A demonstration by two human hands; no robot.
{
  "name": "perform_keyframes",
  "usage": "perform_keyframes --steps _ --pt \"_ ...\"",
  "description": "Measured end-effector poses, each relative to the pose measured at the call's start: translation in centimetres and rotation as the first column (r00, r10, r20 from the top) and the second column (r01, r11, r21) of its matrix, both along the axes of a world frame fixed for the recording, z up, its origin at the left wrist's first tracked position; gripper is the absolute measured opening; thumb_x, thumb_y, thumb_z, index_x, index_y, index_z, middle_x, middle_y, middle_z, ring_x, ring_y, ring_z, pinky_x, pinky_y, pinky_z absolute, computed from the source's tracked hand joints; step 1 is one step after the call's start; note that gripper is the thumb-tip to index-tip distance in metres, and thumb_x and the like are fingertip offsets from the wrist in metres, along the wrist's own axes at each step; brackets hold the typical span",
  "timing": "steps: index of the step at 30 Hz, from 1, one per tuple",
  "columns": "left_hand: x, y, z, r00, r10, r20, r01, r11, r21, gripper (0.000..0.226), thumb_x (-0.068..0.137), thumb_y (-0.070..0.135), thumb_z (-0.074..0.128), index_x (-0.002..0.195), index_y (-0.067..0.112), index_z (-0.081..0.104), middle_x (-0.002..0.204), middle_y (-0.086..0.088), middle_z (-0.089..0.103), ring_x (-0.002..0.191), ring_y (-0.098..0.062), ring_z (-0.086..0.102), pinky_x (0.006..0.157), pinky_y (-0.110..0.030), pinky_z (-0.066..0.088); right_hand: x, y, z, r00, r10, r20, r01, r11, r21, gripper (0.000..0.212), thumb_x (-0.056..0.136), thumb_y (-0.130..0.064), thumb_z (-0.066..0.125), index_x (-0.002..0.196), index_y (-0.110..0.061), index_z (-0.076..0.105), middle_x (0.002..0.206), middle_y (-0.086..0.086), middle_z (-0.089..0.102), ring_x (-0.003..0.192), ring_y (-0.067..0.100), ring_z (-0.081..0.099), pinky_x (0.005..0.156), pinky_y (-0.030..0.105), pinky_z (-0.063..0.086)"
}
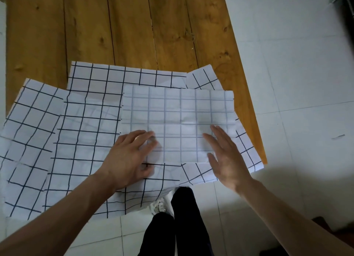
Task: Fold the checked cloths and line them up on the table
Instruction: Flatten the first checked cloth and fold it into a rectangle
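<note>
A folded checked cloth (pixel 178 117), its pale reverse side up, lies on top of several unfolded white cloths with dark check lines (pixel 63 136) near the front of the wooden table (pixel 124 25). My left hand (pixel 130 158) rests with curved fingers on the folded cloth's near left corner. My right hand (pixel 226 156) is flat, fingers straight, over its near right corner. Whether the right palm touches the cloth is unclear. The unfolded cloths hang over the table's front edge.
The table's right edge (pixel 249 94) runs diagonally; beyond it is white tiled floor (pixel 297 73). My legs in dark trousers (pixel 182 227) and a white shoe (pixel 159 206) stand at the table's front. A dark object (pixel 346 16) sits at the top right.
</note>
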State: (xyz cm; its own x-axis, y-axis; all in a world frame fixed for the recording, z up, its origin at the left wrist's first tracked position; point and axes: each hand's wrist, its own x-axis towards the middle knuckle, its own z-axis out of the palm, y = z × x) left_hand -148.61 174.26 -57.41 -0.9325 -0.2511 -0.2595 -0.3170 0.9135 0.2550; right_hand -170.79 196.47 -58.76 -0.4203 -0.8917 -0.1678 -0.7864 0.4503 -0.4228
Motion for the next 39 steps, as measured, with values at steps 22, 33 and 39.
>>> perform_keyframes --steps 22,33,39 --pt "-1.4 -2.6 0.4 0.969 0.025 -0.246 -0.05 0.994 -0.098 0.024 0.071 0.021 0.07 0.093 0.011 0.069 0.106 -0.004 0.069 0.097 -0.03 0.064 0.084 -0.043 0.047 -2.5 -4.9 -0.3 0.993 0.047 0.108 -0.058 0.994 0.097 0.071 0.094 -0.038 0.061 0.153 -0.025 0.023 0.164 -0.01 0.0 0.15 0.007 -0.005 0.112 0.037 0.038" --pt "-3.1 -1.4 4.5 0.9 0.211 -0.382 -0.279 0.951 -0.131 0.009 0.074 0.02 0.066 0.081 0.015 0.063 0.069 0.001 0.061 0.066 -0.026 0.057 0.073 -0.038 0.039 1.2 -8.3 6.0 0.975 0.215 0.053 -0.208 0.971 -0.122 0.074 0.081 -0.065 0.058 0.136 -0.018 0.052 0.142 0.001 0.047 0.137 0.02 0.037 0.113 0.035 0.031" --pt "-4.6 0.0 6.6 0.866 0.139 -0.481 -0.198 0.977 -0.075 0.01 0.072 0.022 0.068 0.077 0.017 0.061 0.065 0.004 0.056 0.062 -0.023 0.052 0.073 -0.036 0.038 3.0 -10.5 6.7 0.985 0.129 -0.111 -0.157 0.945 -0.288 0.028 0.068 -0.004 0.068 0.093 -0.015 0.065 0.093 0.0 0.058 0.088 0.023 0.054 0.075 0.037 0.046"
